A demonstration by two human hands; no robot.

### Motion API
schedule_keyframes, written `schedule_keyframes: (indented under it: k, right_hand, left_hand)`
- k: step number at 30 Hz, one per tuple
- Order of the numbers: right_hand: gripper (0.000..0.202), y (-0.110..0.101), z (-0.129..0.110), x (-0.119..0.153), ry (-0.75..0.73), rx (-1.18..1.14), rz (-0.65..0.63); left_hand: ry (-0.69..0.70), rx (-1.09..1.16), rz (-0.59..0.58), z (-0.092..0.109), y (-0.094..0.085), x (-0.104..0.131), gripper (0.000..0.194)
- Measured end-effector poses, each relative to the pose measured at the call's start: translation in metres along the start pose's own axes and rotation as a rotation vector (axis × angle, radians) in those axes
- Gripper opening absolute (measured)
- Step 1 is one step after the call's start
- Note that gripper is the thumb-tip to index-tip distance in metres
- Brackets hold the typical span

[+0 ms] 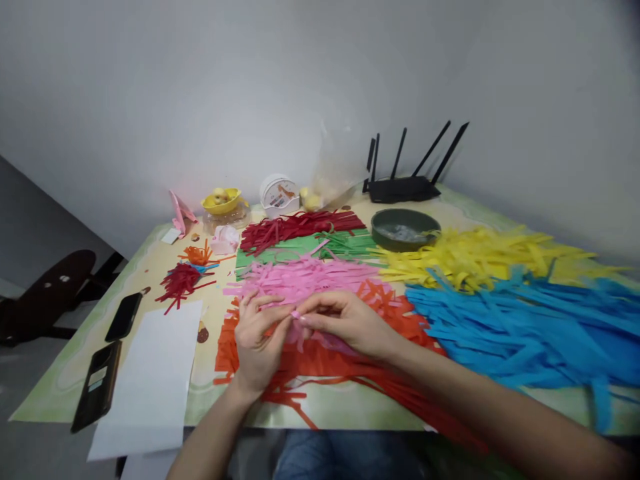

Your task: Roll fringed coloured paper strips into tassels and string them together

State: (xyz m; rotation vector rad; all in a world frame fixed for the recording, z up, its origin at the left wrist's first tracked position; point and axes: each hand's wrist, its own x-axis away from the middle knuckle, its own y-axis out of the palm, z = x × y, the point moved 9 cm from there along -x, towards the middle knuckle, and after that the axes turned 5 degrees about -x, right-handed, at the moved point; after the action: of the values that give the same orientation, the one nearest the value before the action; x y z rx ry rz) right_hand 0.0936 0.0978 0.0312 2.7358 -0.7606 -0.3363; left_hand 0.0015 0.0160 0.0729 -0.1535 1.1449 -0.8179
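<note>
My left hand (261, 340) and my right hand (347, 321) meet over the middle of the table, thumbs and forefingers pinched on one pink paper strip (295, 315). Part of that strip is hidden by my fingertips. Beneath and behind them spreads a pile of pink fringed paper (320, 273). Orange-red fringed paper (320, 363) lies under my hands, and its strips trail toward the front edge. Farther back are green fringed paper (280, 252) and dark red fringed paper (300, 225).
Blue (520, 333) and yellow fringed paper (480, 257) cover the right side. A green bowl (406, 229) stands before a black router (403, 189). At left are a small tassel bunch (181, 280), two phones (124, 317) and a white sheet (155, 373) overhanging the front edge.
</note>
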Motion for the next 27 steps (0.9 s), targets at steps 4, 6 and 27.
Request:
schedule_keyframes:
  k: [4, 6, 27]
  right_hand:
    - [0.015, 0.002, -0.022, -0.016, -0.179, 0.026, 0.033]
    - [0.013, -0.001, -0.03, -0.022, -0.257, 0.078, 0.086]
    - [0.031, -0.371, -0.037, -0.068, 0.562, 1.43, 0.634]
  left_hand:
    - [-0.356, 0.281, 0.077, -0.027, 0.009, 0.001, 0.013]
    - [-0.493, 0.355, 0.117, -0.039, 0.015, 0.003, 0.018]
    - [-0.929, 0.748, 0.253, -0.119, 0.055, 0.023, 0.026]
